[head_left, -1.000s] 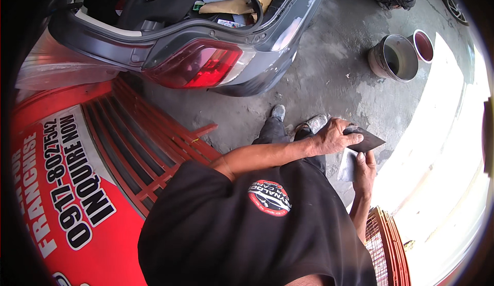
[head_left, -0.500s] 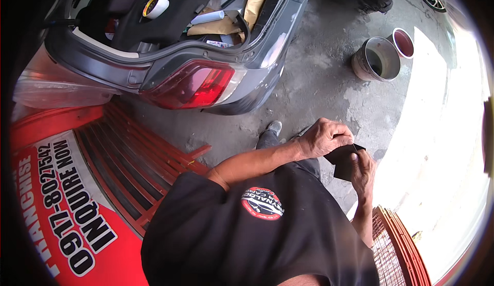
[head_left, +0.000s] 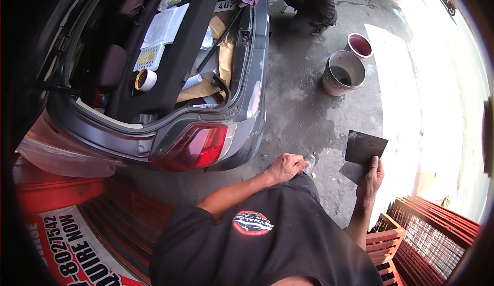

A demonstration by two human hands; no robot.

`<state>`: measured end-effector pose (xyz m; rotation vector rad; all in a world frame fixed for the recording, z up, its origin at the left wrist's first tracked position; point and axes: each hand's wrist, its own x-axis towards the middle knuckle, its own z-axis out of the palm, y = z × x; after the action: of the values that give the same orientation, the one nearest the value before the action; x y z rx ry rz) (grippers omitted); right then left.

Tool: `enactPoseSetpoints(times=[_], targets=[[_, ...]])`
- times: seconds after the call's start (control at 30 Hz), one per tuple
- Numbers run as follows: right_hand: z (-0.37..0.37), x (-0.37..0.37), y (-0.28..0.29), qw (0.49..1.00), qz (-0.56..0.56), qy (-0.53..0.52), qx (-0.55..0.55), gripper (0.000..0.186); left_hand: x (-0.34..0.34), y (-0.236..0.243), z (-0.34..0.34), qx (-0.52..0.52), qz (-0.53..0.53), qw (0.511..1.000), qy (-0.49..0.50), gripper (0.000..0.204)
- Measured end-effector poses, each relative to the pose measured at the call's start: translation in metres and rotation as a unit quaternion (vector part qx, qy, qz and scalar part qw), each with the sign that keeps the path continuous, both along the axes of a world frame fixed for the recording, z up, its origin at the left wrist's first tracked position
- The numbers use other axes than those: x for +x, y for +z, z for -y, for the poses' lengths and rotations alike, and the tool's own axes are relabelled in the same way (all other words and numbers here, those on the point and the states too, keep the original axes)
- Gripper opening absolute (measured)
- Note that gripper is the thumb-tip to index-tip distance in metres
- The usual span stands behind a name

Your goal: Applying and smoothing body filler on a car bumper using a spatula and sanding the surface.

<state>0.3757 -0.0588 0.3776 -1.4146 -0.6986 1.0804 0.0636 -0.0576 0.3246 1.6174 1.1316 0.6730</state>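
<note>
My right hand (head_left: pixel 372 174) grips dark grey sandpaper (head_left: pixel 366 148) by its lower edge, thumb laid over the front. A second flap of the same dark sheet (head_left: pixel 353 172) shows below, left of the fingers; whether it is a separate piece I cannot tell. My left hand (head_left: pixel 287 167) is closed in a loose fist above my leg, apart from the sandpaper. Anything inside its curled fingers is hidden. Ahead and to the left stands a grey car (head_left: pixel 190 117) with its rear open, its red tail light (head_left: pixel 193 144) nearest my left hand.
Two buckets, one grey (head_left: pixel 343 74) and one reddish inside (head_left: pixel 359 46), stand on the concrete floor. Another person (head_left: pixel 316 0) crouches beside the car. Red slatted metalwork (head_left: pixel 432 229) is at the lower right, with a banner (head_left: pixel 77 250) at lower left. Tape (head_left: pixel 146 80) sits inside the car.
My hands have parted. The left let go of the sandpaper and moved left and down; the right keeps it, now held out farther right. The view has shifted, showing more of the car.
</note>
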Motion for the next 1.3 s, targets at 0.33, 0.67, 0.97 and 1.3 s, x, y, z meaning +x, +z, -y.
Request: enactPoseSetpoints(times=[0.33,0.67,0.97,1.3], targets=[[-0.024,-0.102,0.012,0.976,-0.208,-0.006,0.062,0.027,0.047,0.033,-0.035,-0.212,0.211,0.954,-0.028,0.066],[-0.057,-0.046,0.04,0.906,0.377,0.183,0.066,0.033,0.037,0.069,-0.091,-0.09,0.111,0.979,0.144,0.046],[-0.07,-0.053,0.035,0.869,0.369,0.259,0.204,0.052,0.109,0.056,-0.107,-0.294,0.384,0.872,0.072,0.085],[-0.148,0.058,0.009,0.963,0.184,0.181,-0.077,0.039,0.168,0.077,-0.115,-0.07,0.213,0.969,0.108,0.053]])
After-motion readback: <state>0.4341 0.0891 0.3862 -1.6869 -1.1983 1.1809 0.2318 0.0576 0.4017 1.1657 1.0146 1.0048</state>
